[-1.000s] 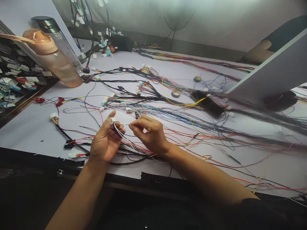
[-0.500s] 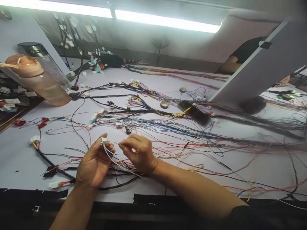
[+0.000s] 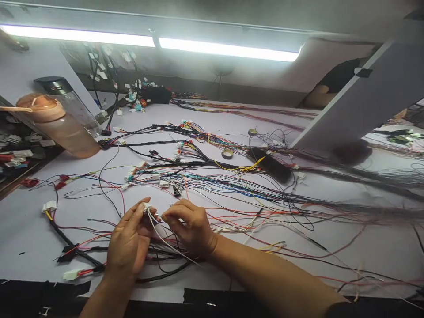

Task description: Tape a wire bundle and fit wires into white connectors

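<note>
Head view: The left hand [image 3: 126, 238] is holding a small white connector [image 3: 147, 206] between thumb and fingers, with the palm partly open below. The right hand [image 3: 192, 226] is standing just to its right, thumb and forefinger pressed together, apparently pinching a fine wire end [image 3: 157, 215] that is pointing toward the connector (whether the two are touching is too small to tell). White wires [image 3: 164, 241] are trailing from the connector, down and across below the right hand.

Beneath the left hand, a black harness [image 3: 168, 277] is lying on the table [image 3: 29, 229]. Loose connectors [image 3: 164, 183] are resting just beyond both hands; a phone [image 3: 270, 164] and a tape roll [image 3: 227, 157] are lying farther out, past the right hand.

Caution: If the pinch is sitting askew, the wire end could be bending or missing its opening. If the left grip is loosening, the connector could be turning under the push. The trailing wires, passing so near the right hand, could be snagging on its fingers and pulling at the connector.
</note>
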### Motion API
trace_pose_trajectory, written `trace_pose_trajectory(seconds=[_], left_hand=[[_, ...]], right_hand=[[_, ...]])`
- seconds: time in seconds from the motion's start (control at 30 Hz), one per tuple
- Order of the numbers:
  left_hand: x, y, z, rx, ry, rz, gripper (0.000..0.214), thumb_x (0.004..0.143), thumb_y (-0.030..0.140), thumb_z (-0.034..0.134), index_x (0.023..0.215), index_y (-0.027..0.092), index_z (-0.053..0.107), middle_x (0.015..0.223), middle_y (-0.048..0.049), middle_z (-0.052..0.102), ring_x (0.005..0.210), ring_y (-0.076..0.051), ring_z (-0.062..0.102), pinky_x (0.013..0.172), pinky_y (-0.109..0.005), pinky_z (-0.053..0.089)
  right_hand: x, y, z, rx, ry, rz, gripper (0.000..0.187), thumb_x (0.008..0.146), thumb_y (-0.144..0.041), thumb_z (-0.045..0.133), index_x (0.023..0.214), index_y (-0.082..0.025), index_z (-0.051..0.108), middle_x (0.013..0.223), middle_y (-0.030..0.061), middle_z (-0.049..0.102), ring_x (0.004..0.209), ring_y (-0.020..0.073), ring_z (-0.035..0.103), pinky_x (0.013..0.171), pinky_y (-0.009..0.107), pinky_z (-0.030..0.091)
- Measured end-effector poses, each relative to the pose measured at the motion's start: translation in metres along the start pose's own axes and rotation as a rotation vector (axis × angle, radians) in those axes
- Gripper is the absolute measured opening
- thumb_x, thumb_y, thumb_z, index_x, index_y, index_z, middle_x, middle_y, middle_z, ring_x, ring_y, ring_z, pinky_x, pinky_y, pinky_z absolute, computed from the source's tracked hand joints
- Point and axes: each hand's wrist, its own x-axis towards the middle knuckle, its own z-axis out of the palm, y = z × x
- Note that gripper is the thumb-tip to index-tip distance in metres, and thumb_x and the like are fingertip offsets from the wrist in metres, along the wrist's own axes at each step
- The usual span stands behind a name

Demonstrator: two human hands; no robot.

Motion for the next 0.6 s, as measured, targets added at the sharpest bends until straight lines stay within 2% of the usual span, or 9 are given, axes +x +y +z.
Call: trace_pose_trajectory(seconds=[0.1,0.17,0.27,0.37,0.47,0.53,0.6], left_hand=[[0.003,-0.001,0.009,0.117,0.058,0.056,0.048,0.055,0.035,0.088,0.096,0.015,0.074,0.076,-0.0030,0.068,0.071,-0.013,0.062,0.057,-0.015,0.051],[0.006,0.002,0.013,0.200,0.052,0.080,0.054,0.048,0.040,0.091,0.093,0.015,0.074,0.075,-0.0023,0.068,0.068,-0.012,0.060,0.056,-0.016,0.050],[0.013,0.010,0.011,0.344,-0.037,-0.003,0.062,0.042,0.044,0.093,0.093,0.015,0.074,0.077,-0.0032,0.069,0.064,-0.012,0.059,0.056,-0.019,0.050],[0.028,0.020,0.002,0.497,-0.116,0.000,0.063,0.046,0.051,0.090,0.096,0.015,0.074,0.086,-0.0064,0.071,0.067,-0.014,0.060,0.058,-0.023,0.050],[0.052,0.029,-0.005,0.673,-0.117,0.213,0.057,0.059,0.054,0.082,0.102,0.017,0.073,0.099,-0.0085,0.071,0.079,-0.017,0.063,0.068,-0.026,0.052],[0.071,0.032,-0.005,0.853,-0.150,0.437,0.054,0.068,0.050,0.078,0.113,0.021,0.070,0.112,-0.0091,0.069,0.089,-0.020,0.064,0.078,-0.031,0.052],[0.090,0.034,-0.002,1.044,-0.242,0.691,0.053,0.073,0.044,0.073,0.121,0.022,0.067,0.125,-0.0102,0.064,0.102,-0.024,0.063,0.091,-0.038,0.050]], right_hand=[[0.000,-0.002,0.001,0.100,-0.038,0.008,0.019,0.096,-0.029,0.056,0.089,-0.016,0.067,0.084,0.0059,0.066,0.076,0.0116,0.061,0.073,0.022,0.051],[0.000,-0.001,0.002,0.129,-0.078,0.017,0.020,0.096,-0.031,0.056,0.087,-0.016,0.067,0.083,0.0057,0.066,0.076,0.0118,0.061,0.072,0.023,0.051],[0.000,0.004,0.003,0.139,-0.150,0.025,0.020,0.096,-0.031,0.057,0.085,-0.017,0.065,0.080,0.0048,0.065,0.075,0.0123,0.060,0.073,0.024,0.051],[0.002,0.009,0.003,0.154,-0.181,0.015,0.017,0.095,-0.029,0.059,0.085,-0.016,0.065,0.079,0.0044,0.066,0.076,0.0125,0.060,0.076,0.024,0.051],[0.003,0.012,0.002,0.172,-0.172,-0.027,0.016,0.095,-0.027,0.059,0.086,-0.015,0.065,0.079,0.0052,0.068,0.076,0.0123,0.060,0.076,0.024,0.052],[0.004,0.012,0.003,0.181,-0.152,-0.050,0.016,0.094,-0.026,0.060,0.086,-0.014,0.066,0.080,0.0057,0.068,0.076,0.0120,0.061,0.075,0.024,0.052],[0.004,0.013,0.003,0.195,-0.135,-0.076,0.016,0.094,-0.026,0.061,0.085,-0.014,0.066,0.080,0.0059,0.068,0.076,0.0119,0.061,0.075,0.023,0.052]])
